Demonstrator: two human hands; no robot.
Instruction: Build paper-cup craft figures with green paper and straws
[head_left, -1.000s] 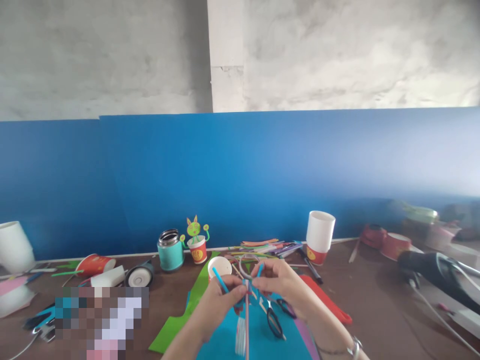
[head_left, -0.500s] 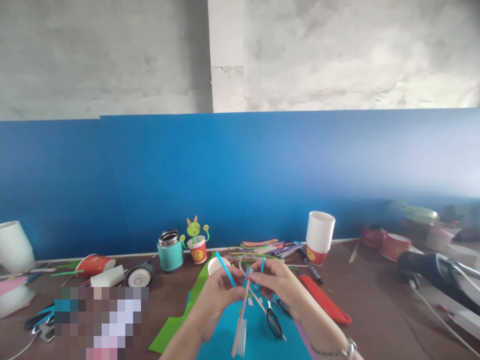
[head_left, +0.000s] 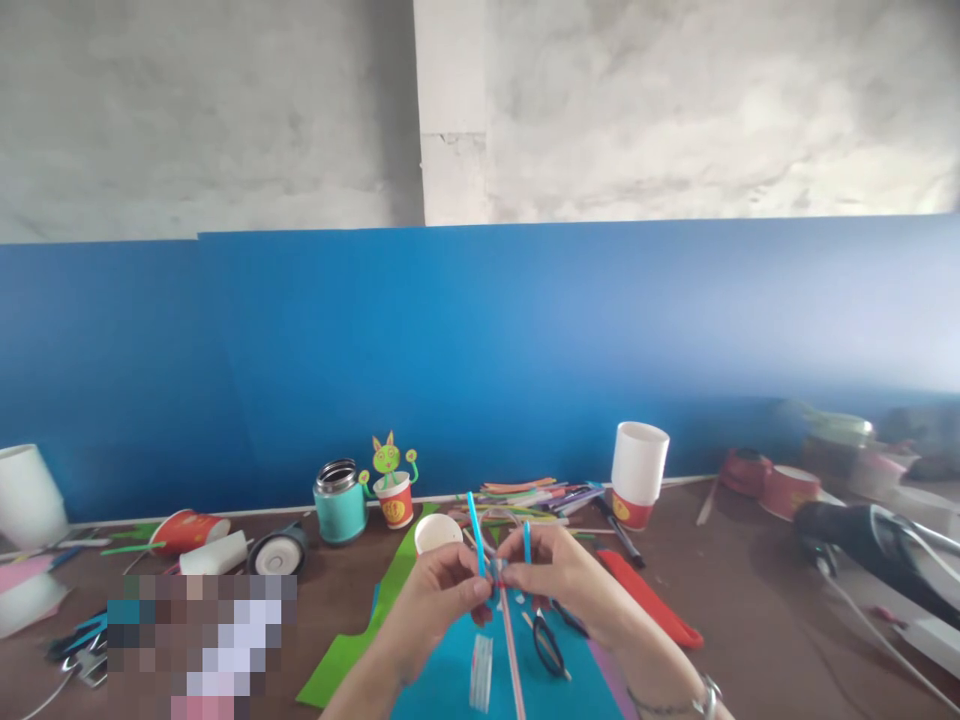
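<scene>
While the left hand [head_left: 442,592] and right hand [head_left: 551,565] pinch a striped straw [head_left: 511,645] near its top over blue paper [head_left: 442,672], blue straw ends [head_left: 475,530] rise beside their fingers. Scissors [head_left: 556,660] lie beneath, partly hidden.

No legible text; cup emblems [head_left: 395,510] unreadable.

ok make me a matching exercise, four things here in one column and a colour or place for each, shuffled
1. striped straw
2. scissors
3. flask
4. cup stack

A. white above, red below
B. on the blue sheet
C. turquoise, open on top
D. runs down from between the left hand and right hand

Pairs: 1-D, 2-B, 3-C, 4-A
</scene>
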